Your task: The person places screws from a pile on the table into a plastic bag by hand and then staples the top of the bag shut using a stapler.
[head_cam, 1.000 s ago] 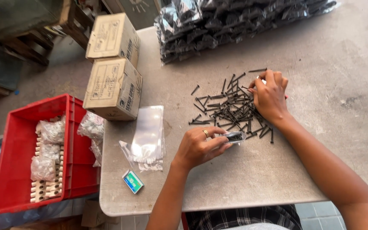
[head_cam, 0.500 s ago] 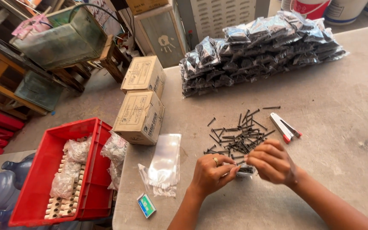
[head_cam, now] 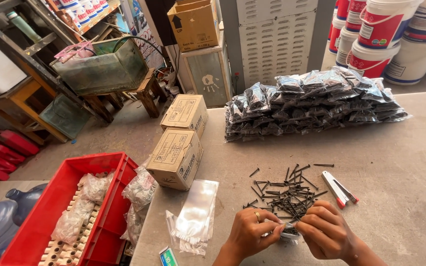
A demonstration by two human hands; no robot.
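Landmark: the two stacked-in-a-row brown cardboard boxes [head_cam: 181,143] at the table's left edge, each with a pale printed label on top. To their right lies a long heap of clear bags packed with dark screws [head_cam: 314,101]. Just below them rests a pile of empty clear plastic bags [head_cam: 195,214], and below that a small green-and-blue box [head_cam: 167,257]. Left of them, a red crate [head_cam: 40,216] holds bags of white parts. Above them stands an open brown carton [head_cam: 194,22]; far right, white-and-red labelled buckets [head_cam: 388,34].
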